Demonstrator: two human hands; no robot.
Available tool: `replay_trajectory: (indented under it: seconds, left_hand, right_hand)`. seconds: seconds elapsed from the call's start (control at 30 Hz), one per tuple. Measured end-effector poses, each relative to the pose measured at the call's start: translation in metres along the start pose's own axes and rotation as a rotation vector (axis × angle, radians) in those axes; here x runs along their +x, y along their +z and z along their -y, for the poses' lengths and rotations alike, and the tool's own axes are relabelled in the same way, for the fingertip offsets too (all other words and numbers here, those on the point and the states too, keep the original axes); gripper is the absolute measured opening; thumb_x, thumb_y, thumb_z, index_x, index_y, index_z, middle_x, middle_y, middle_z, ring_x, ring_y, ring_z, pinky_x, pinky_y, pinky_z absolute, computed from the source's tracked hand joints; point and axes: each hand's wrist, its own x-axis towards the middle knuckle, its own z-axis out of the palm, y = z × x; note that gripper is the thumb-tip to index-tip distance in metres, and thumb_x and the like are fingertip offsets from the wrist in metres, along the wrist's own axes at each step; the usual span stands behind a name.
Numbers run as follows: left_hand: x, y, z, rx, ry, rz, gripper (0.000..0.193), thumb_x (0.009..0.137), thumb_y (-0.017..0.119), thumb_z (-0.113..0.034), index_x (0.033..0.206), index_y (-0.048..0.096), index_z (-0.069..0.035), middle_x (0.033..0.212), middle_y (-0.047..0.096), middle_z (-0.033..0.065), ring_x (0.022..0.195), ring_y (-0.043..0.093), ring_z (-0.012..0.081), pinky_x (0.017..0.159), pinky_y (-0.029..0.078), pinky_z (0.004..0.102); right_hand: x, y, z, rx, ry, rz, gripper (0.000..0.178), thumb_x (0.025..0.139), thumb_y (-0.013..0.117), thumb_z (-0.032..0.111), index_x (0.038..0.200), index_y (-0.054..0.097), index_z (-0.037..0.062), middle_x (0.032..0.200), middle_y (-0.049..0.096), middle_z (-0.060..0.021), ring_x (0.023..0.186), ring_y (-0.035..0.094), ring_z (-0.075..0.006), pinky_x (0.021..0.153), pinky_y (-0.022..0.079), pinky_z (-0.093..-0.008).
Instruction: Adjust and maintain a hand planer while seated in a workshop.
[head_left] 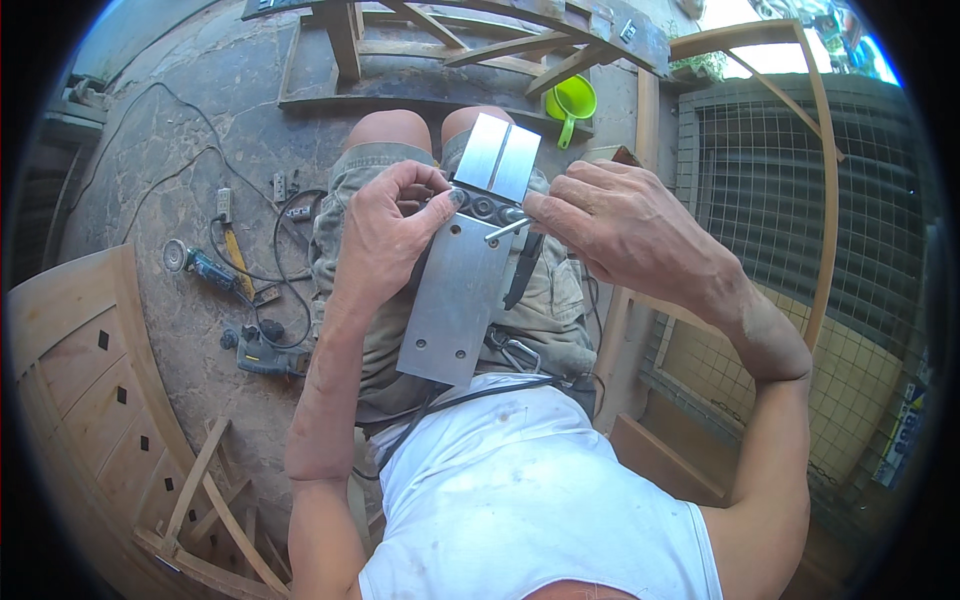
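Observation:
An electric hand planer (455,300) lies upside down across my lap, its flat metal sole facing up. Between the long plate and the shorter grooved front plate (497,158), the dark cutter drum (484,207) with its round bolts is exposed. My left hand (385,235) is closed at the drum's left end, thumb and fingers gripping the planer there. At the other end, my right hand (625,215) pinches a short silver wrench (508,229) that slants over the drum. Its tip and the fingers' far side are partly hidden.
On the floor to the left are an angle grinder (205,268), another power tool (268,352), a power strip (225,205) and tangled cords. A wooden door panel (100,370) leans at the left. Ahead are a wooden bench frame (450,45) and a green dipper (571,100); wire mesh (780,180) stands right.

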Motion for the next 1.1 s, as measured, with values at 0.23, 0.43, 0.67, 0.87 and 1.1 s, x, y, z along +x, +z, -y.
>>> replay_trajectory:
  seconds: [0.23, 0.43, 0.67, 0.87, 1.1]
  left_hand:
    - [0.005, 0.001, 0.009, -0.028, -0.045, 0.028, 0.017, 0.104, 0.081, -0.015, 0.115, 0.077, -0.003, 0.093, 0.08, 0.0032, 0.086, 0.073, 0.0086, 0.079, 0.056, 0.0259]
    - [0.006, 0.001, 0.012, -0.02, -0.034, 0.013, 0.016, 0.104, 0.081, -0.015, 0.114, 0.077, -0.002, 0.093, 0.08, 0.0035, 0.085, 0.073, 0.0085, 0.077, 0.056, 0.025]
    - [0.005, 0.0, 0.013, -0.04, -0.045, 0.013, 0.017, 0.104, 0.08, -0.015, 0.114, 0.078, -0.002, 0.095, 0.081, 0.0031, 0.086, 0.073, 0.0082, 0.079, 0.057, 0.0255]
    - [-0.001, -0.003, 0.014, -0.152, -0.032, -0.001, 0.023, 0.106, 0.08, -0.017, 0.122, 0.079, -0.001, 0.102, 0.081, 0.0034, 0.095, 0.072, 0.0078, 0.089, 0.056, 0.0254]
    - [0.0, -0.004, 0.017, -0.173, -0.026, 0.033, 0.022, 0.107, 0.078, -0.016, 0.123, 0.081, -0.001, 0.104, 0.08, 0.0011, 0.095, 0.071, 0.0066, 0.09, 0.056, 0.0252]
  right_hand:
    - [0.035, -0.019, 0.001, -0.289, -0.201, 0.193, 0.02, 0.098, 0.082, 0.01, 0.116, 0.077, 0.0023, 0.091, 0.077, -0.008, 0.089, 0.077, -0.0213, 0.078, 0.062, -0.0404]
    - [0.036, -0.017, 0.013, 0.438, 0.462, 0.408, 0.025, 0.109, 0.067, 0.011, 0.097, 0.083, -0.0043, 0.065, 0.07, -0.015, 0.047, 0.061, -0.0237, 0.05, 0.049, -0.0435]
    - [0.017, -0.009, 0.048, 0.419, 0.606, 0.154, 0.031, 0.114, 0.065, 0.018, 0.095, 0.077, -0.0041, 0.064, 0.067, -0.0167, 0.052, 0.065, -0.0282, 0.054, 0.05, -0.0466]
    - [0.018, -0.036, 0.029, 0.302, 0.372, -0.12, 0.026, 0.116, 0.063, 0.021, 0.129, 0.069, -0.0013, 0.073, 0.071, -0.0153, 0.065, 0.073, -0.0309, 0.062, 0.054, -0.0463]
    - [0.029, 0.03, 0.0, 0.343, 0.194, -0.084, 0.021, 0.115, 0.064, 0.021, 0.126, 0.068, 0.0034, 0.082, 0.075, -0.0161, 0.071, 0.075, -0.0299, 0.062, 0.055, -0.0467]
